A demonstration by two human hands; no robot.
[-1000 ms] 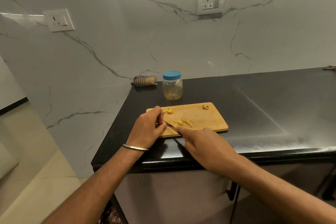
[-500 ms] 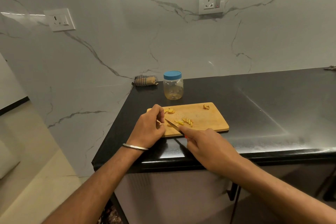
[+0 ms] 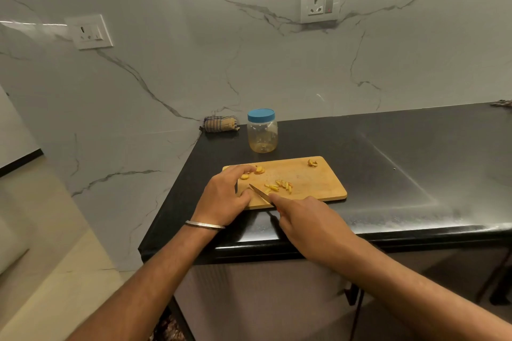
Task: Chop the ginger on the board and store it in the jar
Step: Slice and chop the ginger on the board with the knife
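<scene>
A wooden chopping board (image 3: 313, 185) lies on the black counter. Thin ginger strips (image 3: 279, 185) sit near its middle, round ginger slices (image 3: 256, 170) at its far left, and one scrap (image 3: 312, 162) at the far right corner. My right hand (image 3: 307, 224) grips a knife (image 3: 259, 192), forefinger along the blade's back, tip pointing left. My left hand (image 3: 224, 196) rests on the board's left end, forefinger reaching toward the round slices, thumb beside the blade. A clear jar with a blue lid (image 3: 261, 130) stands closed behind the board.
A folded checked cloth (image 3: 220, 124) lies against the marble wall, left of the jar. The black counter (image 3: 401, 163) stretches to the right; its front edge runs just below my hands. Two wall sockets sit above.
My left forefinger has stretched out toward the round slices at the board's far left. The knife has stayed over the board's left part, close to my left thumb.
</scene>
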